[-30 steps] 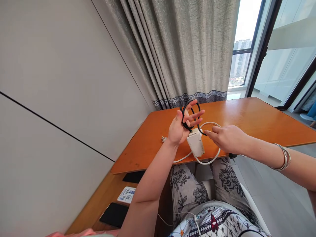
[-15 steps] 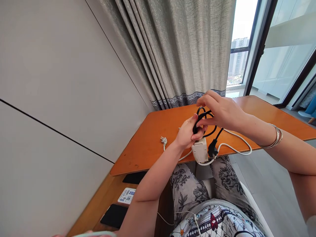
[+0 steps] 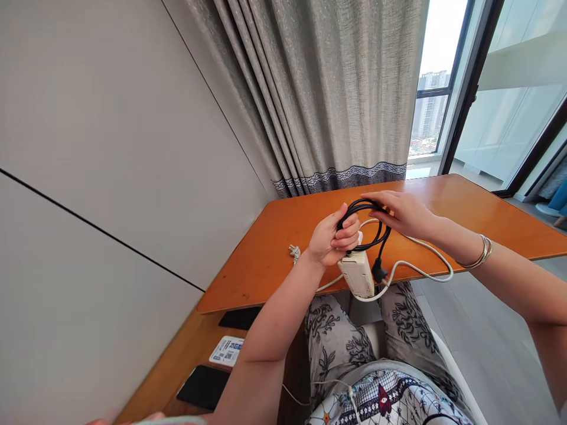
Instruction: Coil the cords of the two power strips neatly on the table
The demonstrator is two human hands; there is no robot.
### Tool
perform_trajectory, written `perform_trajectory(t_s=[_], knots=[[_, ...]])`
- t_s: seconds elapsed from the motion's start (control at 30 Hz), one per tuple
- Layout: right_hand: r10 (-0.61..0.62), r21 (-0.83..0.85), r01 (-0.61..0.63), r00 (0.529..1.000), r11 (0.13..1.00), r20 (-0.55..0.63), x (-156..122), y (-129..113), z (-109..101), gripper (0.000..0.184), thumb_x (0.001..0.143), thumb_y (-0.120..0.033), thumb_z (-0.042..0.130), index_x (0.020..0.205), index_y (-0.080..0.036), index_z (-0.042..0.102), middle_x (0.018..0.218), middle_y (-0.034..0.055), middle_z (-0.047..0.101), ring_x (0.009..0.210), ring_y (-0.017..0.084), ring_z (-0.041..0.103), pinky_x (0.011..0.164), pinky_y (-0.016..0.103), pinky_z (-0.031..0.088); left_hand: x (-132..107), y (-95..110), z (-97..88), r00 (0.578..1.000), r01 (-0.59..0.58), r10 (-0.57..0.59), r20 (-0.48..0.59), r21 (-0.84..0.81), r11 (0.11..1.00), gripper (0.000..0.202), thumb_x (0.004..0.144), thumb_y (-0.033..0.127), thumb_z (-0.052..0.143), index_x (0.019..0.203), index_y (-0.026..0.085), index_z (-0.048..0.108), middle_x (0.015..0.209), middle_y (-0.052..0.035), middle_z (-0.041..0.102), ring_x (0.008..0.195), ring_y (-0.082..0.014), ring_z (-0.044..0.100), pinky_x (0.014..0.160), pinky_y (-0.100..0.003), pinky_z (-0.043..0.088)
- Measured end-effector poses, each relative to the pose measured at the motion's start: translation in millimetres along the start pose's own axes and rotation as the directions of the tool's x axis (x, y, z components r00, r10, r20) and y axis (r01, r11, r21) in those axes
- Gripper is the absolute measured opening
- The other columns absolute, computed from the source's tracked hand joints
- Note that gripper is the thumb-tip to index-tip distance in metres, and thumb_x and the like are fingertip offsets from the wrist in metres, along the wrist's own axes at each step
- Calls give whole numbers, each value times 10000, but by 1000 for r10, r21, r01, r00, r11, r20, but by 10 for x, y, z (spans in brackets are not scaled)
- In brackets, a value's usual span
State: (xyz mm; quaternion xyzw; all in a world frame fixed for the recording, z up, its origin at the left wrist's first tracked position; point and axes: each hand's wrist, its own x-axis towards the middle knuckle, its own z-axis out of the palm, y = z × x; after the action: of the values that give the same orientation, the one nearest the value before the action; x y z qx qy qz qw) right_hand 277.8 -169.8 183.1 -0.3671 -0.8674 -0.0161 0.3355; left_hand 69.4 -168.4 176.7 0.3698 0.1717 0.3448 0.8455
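My left hand (image 3: 335, 238) is closed around one side of a looped black power cord (image 3: 364, 203). The fingers of my right hand (image 3: 401, 213) close on the opposite side of the same loops. From the coil hangs a black plug (image 3: 379, 271) near the table's front edge. Just below my left hand is a white block-shaped power adapter (image 3: 357, 275), tilted at the edge. A white cable (image 3: 427, 270) curves to the right of it over the tabletop. Left of my left hand lies a white plug (image 3: 294, 253) on the table.
The orange-brown wooden table (image 3: 257, 260) stands against a white wall panel (image 3: 110, 147). Behind it hangs a grey curtain (image 3: 341, 88). Low on the left, a wooden ledge bears a black phone-like slab (image 3: 204, 386) and a white printed card (image 3: 226, 351).
My right hand has moved down and slightly right, onto the cord. The black cord now forms a rounder, neater set of loops, and the adapter has tilted a little.
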Motion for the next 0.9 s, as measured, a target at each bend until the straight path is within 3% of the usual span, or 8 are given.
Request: perform_trajectory(t_s=[0.2,0.4,0.47,0.6,0.73,0.9], knots=[[16,314,-44,996,948,92,19,6,-3,321,977,-309,440,1171,-145,636,708,6,661,609,126,606,650,259,478,18,-13,9,999,-3,4,-36,15,1000,498,1042,395,295,598,177,354,449,101,161,294,-28,149,345,-146,210],[144,522,-214,975,826,170,-21,-49,90,286,993,-354,386,1135,-155,532,662,-29,563,593,138,589,588,253,459,39,-32,32,1000,4,-4,9,46,999,488,1043,421,271,643,176,406,443,108,143,294,-36,134,342,-143,202],[158,517,-200,979,832,125,-44,-61,144,264,1001,-381,379,1079,-169,516,655,-37,537,585,130,550,579,247,428,41,-55,45,999,3,-4,33,47,999,489,1033,449,304,628,182,367,445,108,155,295,-32,142,341,-140,213],[137,372,-96,987,923,-86,-64,-79,226,245,986,-406,410,942,-190,516,685,-26,525,600,122,457,587,252,355,37,-110,87,998,-24,21,59,57,998,504,1008,492,364,609,188,319,462,87,238,310,-37,227,321,-135,227],[153,301,-92,971,949,-186,-64,-124,265,351,960,-526,425,827,-205,472,625,-42,454,560,117,392,565,256,300,46,-124,125,997,-68,65,48,64,996,525,986,514,414,593,187,294,513,45,359,358,-44,336,290,-120,190],[221,265,-151,940,952,-260,-51,-176,326,497,943,-654,346,689,-227,343,539,-64,316,500,103,285,534,269,233,65,-125,119,997,-55,52,50,57,997,544,980,515,433,588,183,254,526,58,358,320,-4,221,288,-104,162]])
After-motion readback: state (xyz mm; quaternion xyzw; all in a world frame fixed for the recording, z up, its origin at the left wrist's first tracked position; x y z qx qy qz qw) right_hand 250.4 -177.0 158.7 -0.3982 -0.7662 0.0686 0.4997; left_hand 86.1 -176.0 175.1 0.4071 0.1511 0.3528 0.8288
